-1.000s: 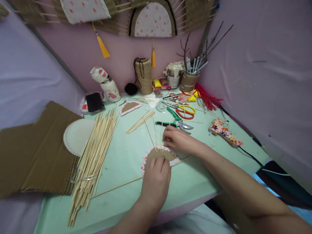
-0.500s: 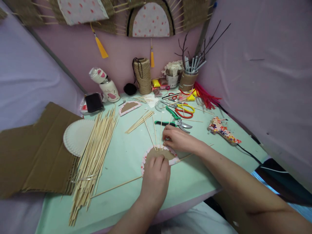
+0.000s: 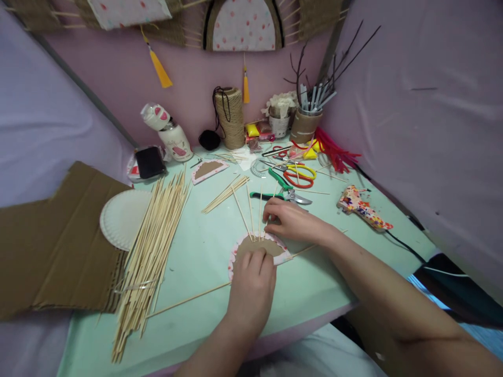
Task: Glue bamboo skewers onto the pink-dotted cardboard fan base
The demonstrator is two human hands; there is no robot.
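A cardboard half-circle [image 3: 245,255] with a pink-and-white fabric rim lies on the table in front of me. My left hand [image 3: 253,285] is on its lower part, fingers curled and held together against it, covering much of the lower edge. Several thin bamboo skewers [image 3: 250,212] fan out from its curved top. At the right of this fan, my right hand [image 3: 288,219] pinches another skewer [image 3: 275,188], whose lower end is hidden by the fingers. Longer sticks extend out at both lower corners, one of them a skewer [image 3: 188,299] on the left.
To the left are a big skewer bundle [image 3: 151,262], a white paper plate [image 3: 121,220] and brown cardboard [image 3: 58,251]. Beyond my hands lie pruning shears [image 3: 291,196], scissors [image 3: 298,175] and a second half-circle [image 3: 210,168]. A glue gun [image 3: 363,209] with its cord sits at right.
My view has shifted slightly. Both hands stay almost in place, the right one still pinching the skewer at the curved rim.
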